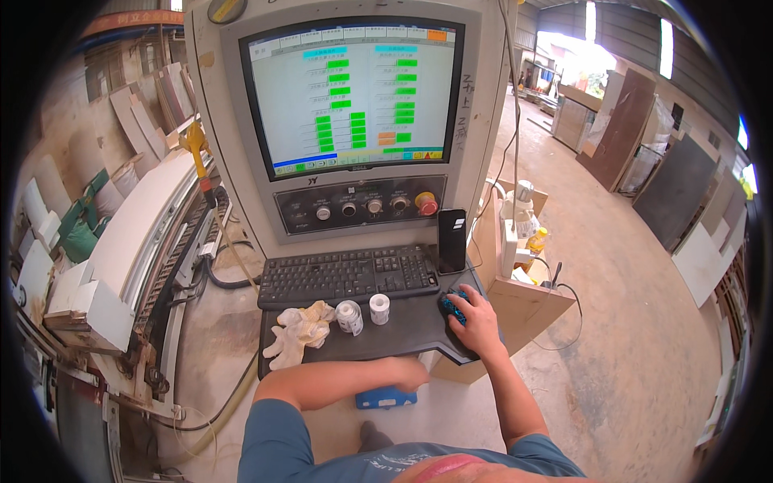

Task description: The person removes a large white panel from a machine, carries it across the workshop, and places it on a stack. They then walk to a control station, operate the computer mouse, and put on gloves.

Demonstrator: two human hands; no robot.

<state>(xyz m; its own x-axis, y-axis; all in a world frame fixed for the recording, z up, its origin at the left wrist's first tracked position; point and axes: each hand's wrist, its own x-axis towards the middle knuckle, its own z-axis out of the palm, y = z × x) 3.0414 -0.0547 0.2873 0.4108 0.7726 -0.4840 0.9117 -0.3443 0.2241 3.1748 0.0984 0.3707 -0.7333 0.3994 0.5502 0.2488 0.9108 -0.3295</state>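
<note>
My right hand [478, 325] rests over a black and blue computer mouse [453, 303] at the right end of the dark shelf [411, 336]. My left forearm crosses in front of the shelf, and my left hand [414, 373] is just below its front edge. The fingers of that hand are blurred, so what they hold, if anything, does not show. A black keyboard [346, 276] lies behind the mouse, under a machine screen [358, 97] with green and orange fields. On the shelf sit crumpled pale work gloves [299, 332] and two white label rolls [349, 317] [379, 308].
A black phone [452, 241] leans upright beside the keyboard. Round knobs and a red stop button [426, 203] line the panel below the screen. A side ledge at right carries a yellow-capped bottle [537, 241] and cables. Machine bed [153, 241] stands left; boards [620, 129] lean at right.
</note>
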